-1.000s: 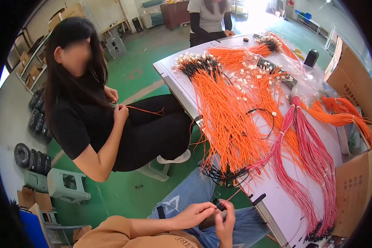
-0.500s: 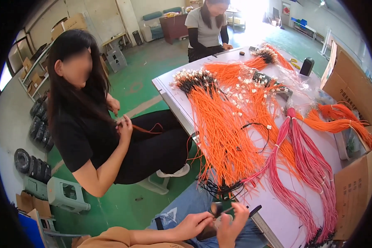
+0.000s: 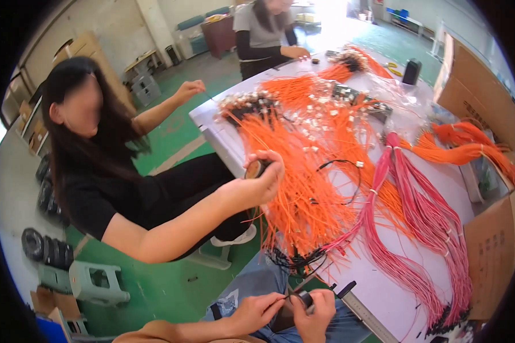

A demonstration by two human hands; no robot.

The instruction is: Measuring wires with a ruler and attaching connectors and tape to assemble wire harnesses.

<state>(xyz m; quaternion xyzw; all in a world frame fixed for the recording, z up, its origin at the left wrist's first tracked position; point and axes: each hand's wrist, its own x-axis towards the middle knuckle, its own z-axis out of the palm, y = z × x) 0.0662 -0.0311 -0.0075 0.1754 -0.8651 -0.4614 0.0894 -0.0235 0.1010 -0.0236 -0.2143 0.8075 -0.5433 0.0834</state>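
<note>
A co-worker in black (image 3: 91,188) holds a dark-rimmed roll (image 3: 254,169); the left hand (image 3: 261,311) pinches a thin dark strip (image 3: 288,295) between thumb and fingertips; the right hand (image 3: 318,314) grips a black roll (image 3: 306,299) above the lap, beside the tabletop (image 3: 383,297), which bears orange wires (image 3: 303,194), then pink wires (image 3: 435,228).

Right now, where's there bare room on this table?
A bare tabletop patch lies beyond your right hand, between the metal edge strip and the pink wire bundles. Another lies right of those bundles, bordered by the upper-right orange bundle and grey tray. It's crowded left of the pink: loose orange wires, black cables near the edge.
</note>
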